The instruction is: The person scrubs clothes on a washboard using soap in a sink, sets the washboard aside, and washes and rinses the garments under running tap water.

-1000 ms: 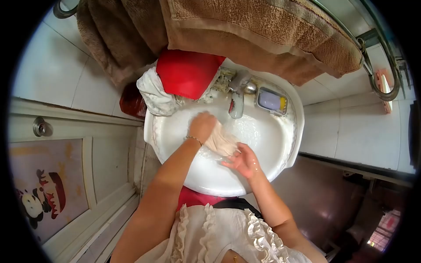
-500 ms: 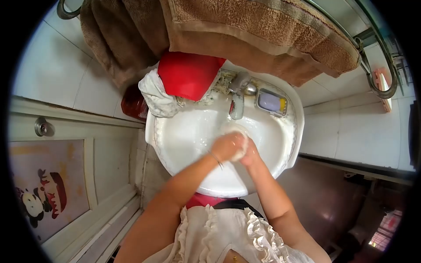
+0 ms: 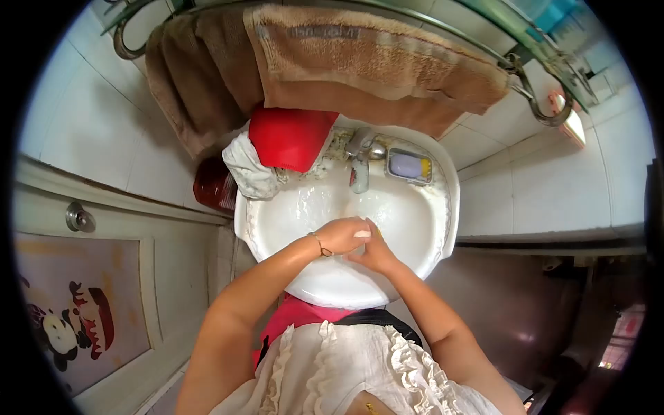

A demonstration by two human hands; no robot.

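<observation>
Over the white sink basin (image 3: 415,214), my left hand (image 3: 342,236) and my right hand (image 3: 375,253) are pressed together, both closed around a pale cloth (image 3: 362,234). Only a small bit of the cloth shows between the fingers. My left wrist wears a thin bracelet. The faucet (image 3: 359,176) stands behind my hands at the basin's back edge. Wet streaks mark the basin's inner surface.
A red item (image 3: 292,137) and a white cloth (image 3: 250,168) lie on the sink's back left. A soap dish (image 3: 409,166) sits back right. Brown towels (image 3: 373,66) hang behind from a metal rack. A door (image 3: 176,277) stands at left.
The pale cloth, first spread between my hands, has been gathered into a small bundle. My hands came together, then moved slightly toward my body. The view has also shifted.
</observation>
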